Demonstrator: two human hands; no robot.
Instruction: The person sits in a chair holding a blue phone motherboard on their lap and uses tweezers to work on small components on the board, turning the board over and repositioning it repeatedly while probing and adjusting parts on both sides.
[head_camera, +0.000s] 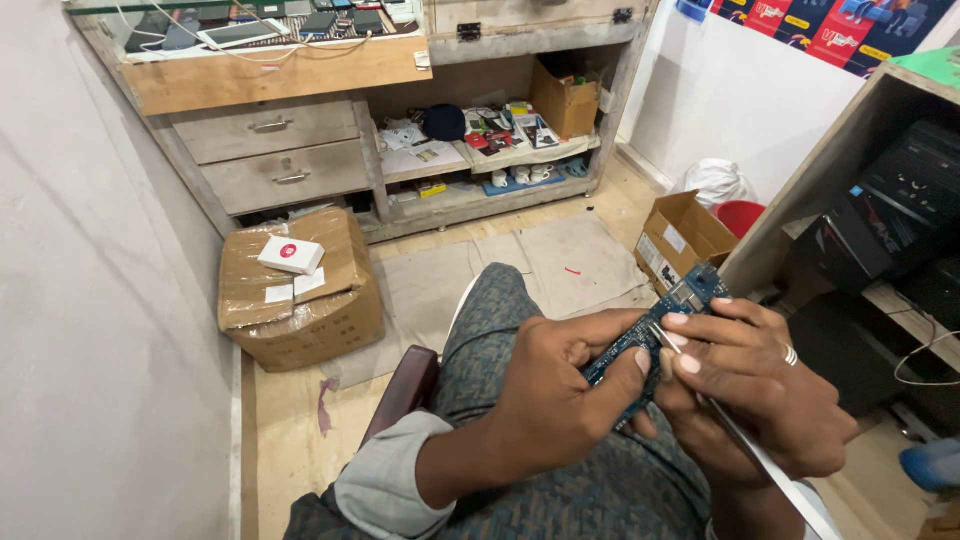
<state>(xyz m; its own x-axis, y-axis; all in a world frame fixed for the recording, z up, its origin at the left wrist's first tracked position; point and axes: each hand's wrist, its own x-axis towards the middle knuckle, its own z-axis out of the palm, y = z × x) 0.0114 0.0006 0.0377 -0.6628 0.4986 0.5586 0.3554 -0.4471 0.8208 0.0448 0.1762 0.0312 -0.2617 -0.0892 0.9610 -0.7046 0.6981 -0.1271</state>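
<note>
Left hand (545, 400): I see its grip closed around the lower part of the blue circuit board (650, 335), thumb pressed on the face, fingers wrapped behind.
Right hand (760, 385): clenched on a thin metal tool (745, 440), and its fingertips also rest on the board's edge; a ring shows on one finger.
Board position: held in the air over my lap, above the patterned trousers (500, 310), tilted so its far end points up toward the open cardboard box (685, 235).
Tool contact: the tip lies against the board's middle; exactly which part it touches I cannot tell.
How I'd work it: I judge the board needs a steady pinch by its edges, with the tool eased in flat and levered gently, so nothing on the board is scratched or bent.
Risk: a slip could send the tip into the left thumb.
Surroundings: taped carton (300, 290) on the floor, wooden drawers (270, 150) beyond.
</note>
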